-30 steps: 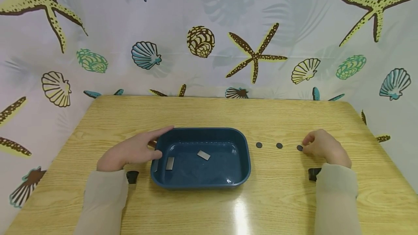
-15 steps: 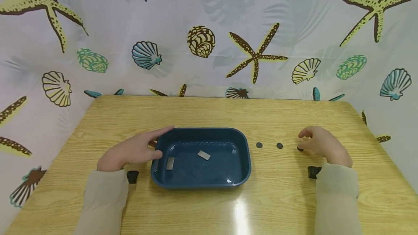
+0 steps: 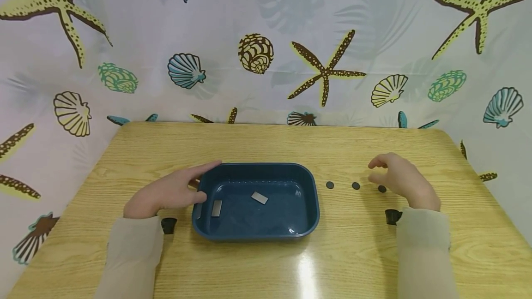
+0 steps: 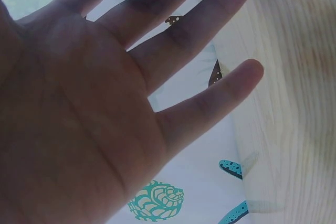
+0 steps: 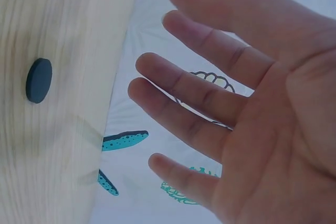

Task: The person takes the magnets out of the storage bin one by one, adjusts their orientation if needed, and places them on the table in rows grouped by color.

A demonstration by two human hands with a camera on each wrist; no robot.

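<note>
At the left end of a dark blue rectangular bin [image 3: 253, 238], my left hand [image 3: 166, 193] touches the rim, thumb at the inner side and index finger along the far corner. In the left wrist view its fingers [image 4: 199, 103] look straight and spread. Two flat silver-grey rectangular pieces lie in the bin, one near the middle [image 3: 259, 197], one near the left wall [image 3: 216, 208]. My right hand [image 3: 403, 176] hovers above the table with relaxed fingers and holds nothing. Three flat dark round discs lie in a row: left [image 3: 330, 185], middle [image 3: 355, 186] and right [image 3: 382, 188], the right one closest beneath my hand.
The wood-grain table [image 3: 266, 266] has its far edge against a white curtain [image 3: 224, 17] printed with starfish and shells. A black wrist camera [image 3: 392, 217] juts from the right sleeve, another [image 3: 168, 225] from the left. One disc [image 5: 39, 81] shows in the right wrist view.
My right hand has lifted off the rightmost disc and shifted slightly left, its fingers spreading apart. That disc stays on the table. The left hand and the bin have not moved.
</note>
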